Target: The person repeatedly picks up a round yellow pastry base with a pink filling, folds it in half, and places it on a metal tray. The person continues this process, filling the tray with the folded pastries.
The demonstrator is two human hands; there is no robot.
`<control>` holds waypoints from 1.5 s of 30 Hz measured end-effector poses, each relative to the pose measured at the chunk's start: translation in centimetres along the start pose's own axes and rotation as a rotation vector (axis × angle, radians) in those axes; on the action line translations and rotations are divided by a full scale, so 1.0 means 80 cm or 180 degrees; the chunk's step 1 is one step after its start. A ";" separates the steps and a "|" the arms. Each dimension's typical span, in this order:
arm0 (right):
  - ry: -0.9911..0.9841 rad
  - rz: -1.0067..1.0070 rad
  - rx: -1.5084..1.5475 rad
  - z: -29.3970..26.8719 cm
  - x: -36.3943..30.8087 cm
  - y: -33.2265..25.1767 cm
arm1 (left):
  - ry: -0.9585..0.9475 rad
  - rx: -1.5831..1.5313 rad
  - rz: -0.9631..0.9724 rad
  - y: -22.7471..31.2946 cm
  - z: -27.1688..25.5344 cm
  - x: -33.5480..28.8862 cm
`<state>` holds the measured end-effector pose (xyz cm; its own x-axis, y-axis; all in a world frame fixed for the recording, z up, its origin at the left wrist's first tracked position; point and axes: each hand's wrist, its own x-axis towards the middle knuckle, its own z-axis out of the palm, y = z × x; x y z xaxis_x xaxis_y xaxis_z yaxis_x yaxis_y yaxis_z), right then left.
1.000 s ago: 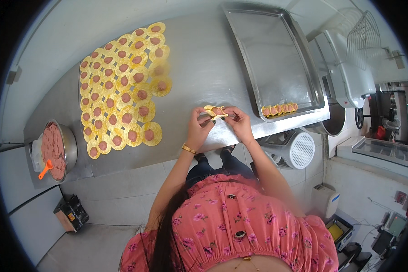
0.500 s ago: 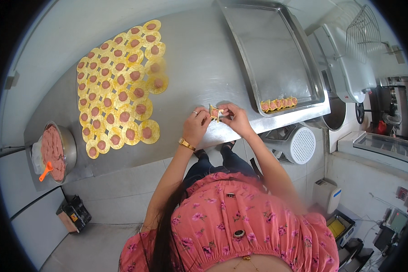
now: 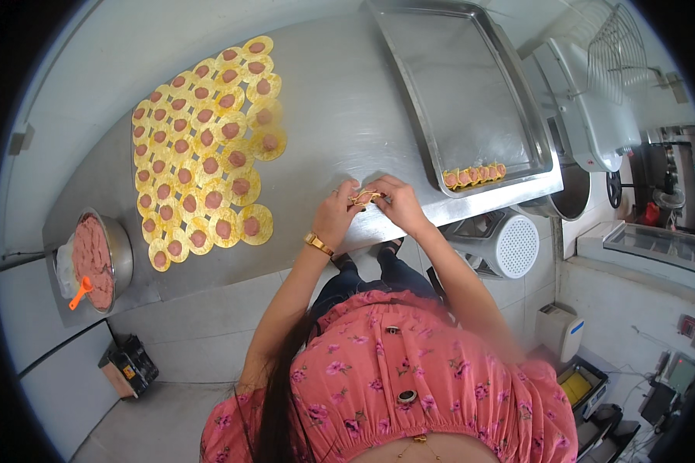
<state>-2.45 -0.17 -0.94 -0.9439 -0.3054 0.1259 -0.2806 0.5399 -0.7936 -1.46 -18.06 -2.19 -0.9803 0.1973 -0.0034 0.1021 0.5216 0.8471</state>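
Note:
My left hand [image 3: 336, 213] and my right hand [image 3: 396, 202] meet over the front edge of the steel table [image 3: 339, 116], both pinching one yellow dumpling wrapper with pink filling [image 3: 365, 197], folded between the fingertips. A gold bracelet sits on my left wrist. To the left lie several round yellow wrappers [image 3: 204, 150], each with a dab of pink meat. A row of folded dumplings [image 3: 474, 174] rests along the near edge of the metal tray [image 3: 455, 85] to the right.
A steel bowl of pink minced filling [image 3: 95, 258] with an orange-handled spoon [image 3: 79, 292] stands at the table's left end. A white mixer machine [image 3: 594, 116] and a round white appliance [image 3: 509, 245] stand to the right. A dark box [image 3: 129, 365] sits on the floor.
My hands have stayed together on the same wrapper, shifting slightly while the fingers fold it. The view has tilted a little.

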 end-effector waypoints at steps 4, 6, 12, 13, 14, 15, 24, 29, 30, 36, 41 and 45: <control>0.0081 -0.0118 -0.0447 -0.002 -0.007 -0.008 | -0.0073 0.0474 0.0224 0.003 -0.009 -0.003; 0.0052 0.0050 -0.0393 0.002 -0.016 -0.014 | -0.0175 0.0518 0.0246 0.004 -0.013 -0.005; 0.0065 0.0194 -0.0196 0.016 -0.022 -0.008 | -0.0448 0.0458 0.0343 0.008 -0.017 -0.001; 0.0133 0.0172 -0.0145 0.016 -0.021 -0.005 | -0.0525 0.0525 0.0380 0.007 -0.021 0.000; 0.0105 0.0149 -0.0103 0.016 -0.020 -0.002 | -0.0585 0.0609 0.0443 0.007 -0.024 0.001; 0.0115 0.0124 -0.0062 0.017 -0.018 0.000 | -0.0626 0.0712 0.0519 0.007 -0.026 0.003; -0.0010 0.0261 0.0058 0.011 -0.021 -0.011 | -0.0195 0.0104 0.0149 0.003 -0.013 -0.002; -0.0072 0.0035 0.0035 0.011 -0.015 -0.011 | -0.0310 0.0232 0.0253 -0.001 -0.006 -0.004; -0.0119 0.0001 0.0060 0.010 -0.014 -0.010 | -0.0307 0.0239 0.0237 -0.001 -0.005 -0.005; 0.0131 0.0099 -0.0185 0.011 -0.021 -0.013 | -0.0349 0.0210 0.0355 -0.001 -0.005 -0.008; 0.0117 0.0086 -0.0123 0.015 -0.020 -0.010 | -0.0425 -0.0090 0.0136 -0.001 0.000 -0.007; 0.0271 0.0371 -0.0069 0.013 -0.025 -0.008 | -0.0171 -0.0190 0.0294 -0.003 -0.003 -0.006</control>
<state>-0.20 -0.73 -1.27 -0.9814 -0.1725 0.0844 -0.1710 0.5848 -0.7929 -1.03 -18.47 -2.26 -0.9566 0.2874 0.0491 0.1798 0.4492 0.8751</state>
